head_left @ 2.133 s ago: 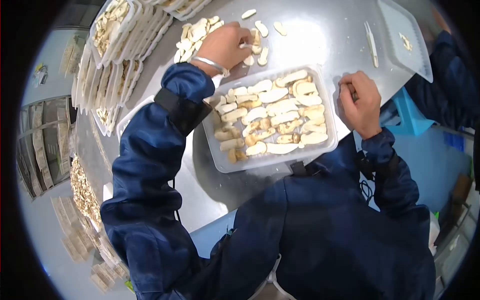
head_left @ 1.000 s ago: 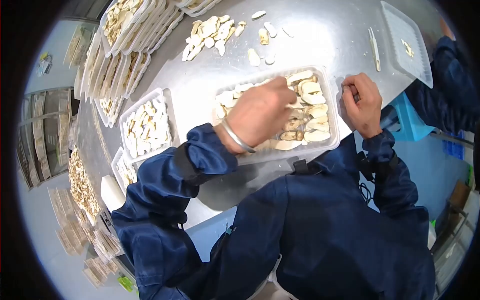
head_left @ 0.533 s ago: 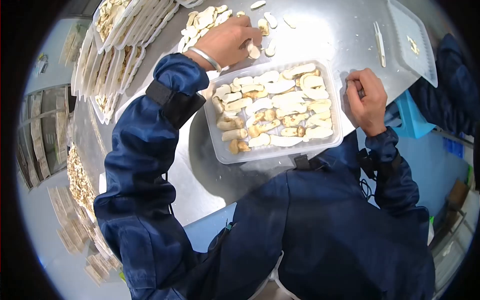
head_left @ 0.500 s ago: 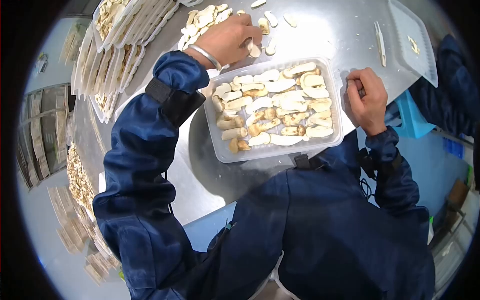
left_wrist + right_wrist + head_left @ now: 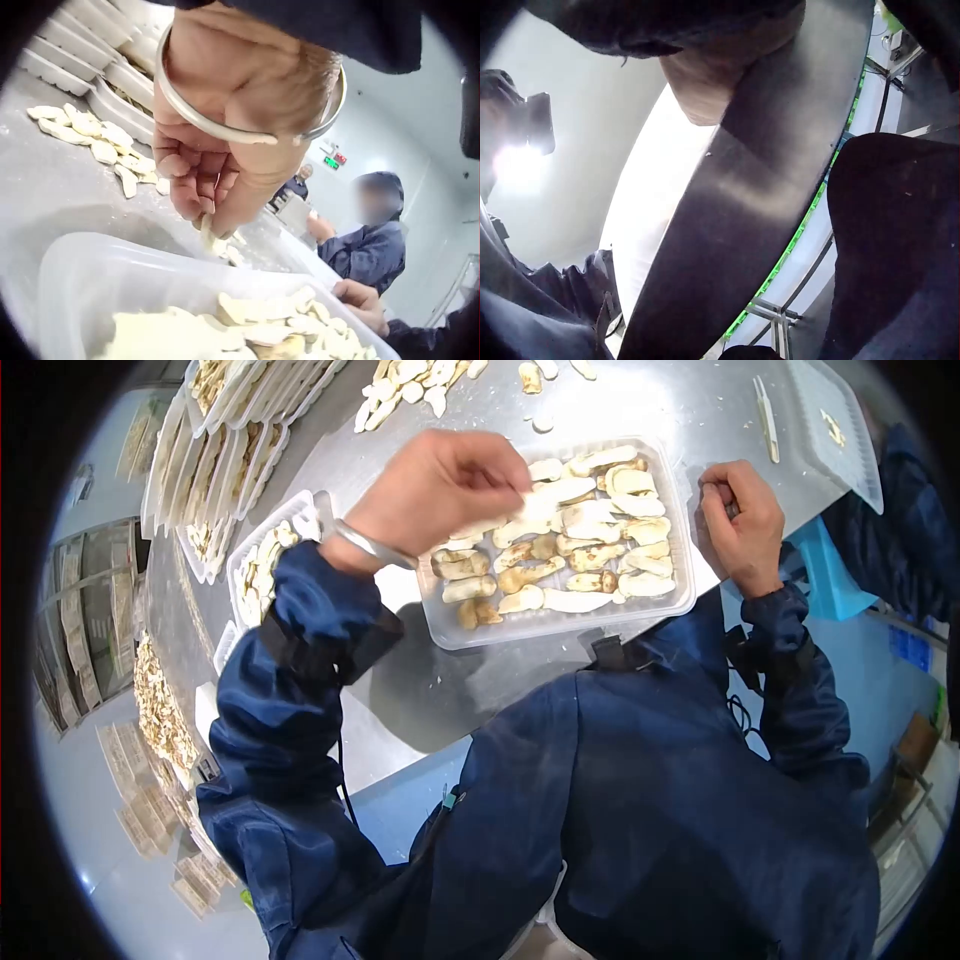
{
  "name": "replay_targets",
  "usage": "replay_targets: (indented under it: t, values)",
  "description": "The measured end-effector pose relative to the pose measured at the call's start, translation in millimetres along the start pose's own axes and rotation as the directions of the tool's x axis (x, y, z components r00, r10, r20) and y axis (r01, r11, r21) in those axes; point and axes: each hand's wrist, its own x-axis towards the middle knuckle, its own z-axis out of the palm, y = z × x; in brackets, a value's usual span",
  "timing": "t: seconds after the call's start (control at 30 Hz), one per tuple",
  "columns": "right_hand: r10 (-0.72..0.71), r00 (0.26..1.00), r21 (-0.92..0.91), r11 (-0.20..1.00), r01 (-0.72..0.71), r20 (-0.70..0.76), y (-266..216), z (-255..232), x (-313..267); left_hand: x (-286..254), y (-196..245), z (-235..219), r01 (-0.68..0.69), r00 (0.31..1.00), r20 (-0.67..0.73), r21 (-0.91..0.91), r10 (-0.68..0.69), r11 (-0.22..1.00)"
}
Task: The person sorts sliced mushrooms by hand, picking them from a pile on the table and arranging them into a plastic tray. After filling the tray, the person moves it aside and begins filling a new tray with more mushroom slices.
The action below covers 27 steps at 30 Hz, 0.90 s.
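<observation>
Over the left end of a clear plastic tray [image 5: 560,628], my left hand [image 5: 430,495], with a bangle at the wrist, pinches a pale mushroom slice [image 5: 208,234] between thumb and fingertips. Rows of cream and brown mushroom slices [image 5: 575,602] line the tray. My right hand [image 5: 745,520] rests on the metal table just past the tray's right side, its fingers loosely curled. In the right wrist view only part of that hand [image 5: 701,86] shows, below the sleeve, and its fingers are hidden.
Loose mushroom slices [image 5: 410,385] lie heaped on the table [image 5: 665,410] beyond the tray. Stacked filled trays [image 5: 215,470] stand at the left. White tweezers [image 5: 767,420] and another tray [image 5: 845,455] lie at the right. Another person [image 5: 367,232] stands across the table.
My left hand has gone from the tray to the loose slices, then back over the tray's left end with a mushroom slice. My right hand stays beside the tray.
</observation>
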Motion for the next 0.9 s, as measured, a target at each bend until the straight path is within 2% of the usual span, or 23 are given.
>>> replay_targets:
  t: [0.07, 0.13, 0.3, 0.4, 0.43, 0.53, 0.57, 0.67, 0.73, 0.83, 0.9]
  values:
    - [0.008, 1.000, 0.004, 1.000, -0.008, 0.000, 0, 0, 1, -6, 4, 30, -0.050, 0.998, -0.022, 0.101, 0.052, 0.994]
    - [0.000, 1.000, -0.004, 1.000, 0.000, -0.001, 1, 1, 2, -4, 12, 52, -0.033, 0.998, -0.056, 0.143, 0.041, 0.989]
    - [0.000, 1.000, -0.001, 1.000, 0.000, 0.000, 0, -1, 2, 2, 15, 73, -0.020, 0.997, -0.067, 0.209, 0.034, 0.978]
    - [0.004, 1.000, 0.007, 1.000, -0.004, 0.000, -1, -1, 2, 3, 10, 79, -0.139, 0.980, -0.098, 0.279, 0.172, 0.950]
    - [0.006, 1.000, 0.003, 1.000, -0.006, 0.008, -2, -2, 2, 3, 5, 80, -0.202, 0.962, -0.100, 0.361, 0.254, 0.910]
    - [0.007, 1.000, -0.005, 1.000, -0.007, 0.005, -4, -4, 4, -3, 10, 73, -0.232, 0.944, -0.104, 0.468, 0.314, 0.852]
    - [0.008, 1.000, -0.001, 1.000, -0.008, -0.002, -4, -4, 3, -1, 9, 65, -0.268, 0.917, -0.119, 0.525, 0.382, 0.808]
    - [-0.008, 1.000, -0.019, 1.000, 0.008, -0.012, -6, -5, 4, 25, 13, 19, -0.155, 0.889, -0.267, 0.590, 0.372, 0.793]
    - [-0.015, 1.000, -0.018, 1.000, 0.015, -0.010, -6, -5, 4, 51, 6, -11, -0.095, 0.872, -0.301, 0.667, 0.385, 0.739]
    - [0.005, 1.000, -0.003, 1.000, -0.005, -0.005, -6, -5, 4, 82, 2, -21, 0.029, 0.957, -0.232, 0.674, 0.175, 0.738]
    - [-0.001, 1.000, -0.015, 1.000, 0.001, -0.007, -6, -5, 5, 96, 1, -15, 0.075, 0.971, -0.211, 0.712, 0.110, 0.699]
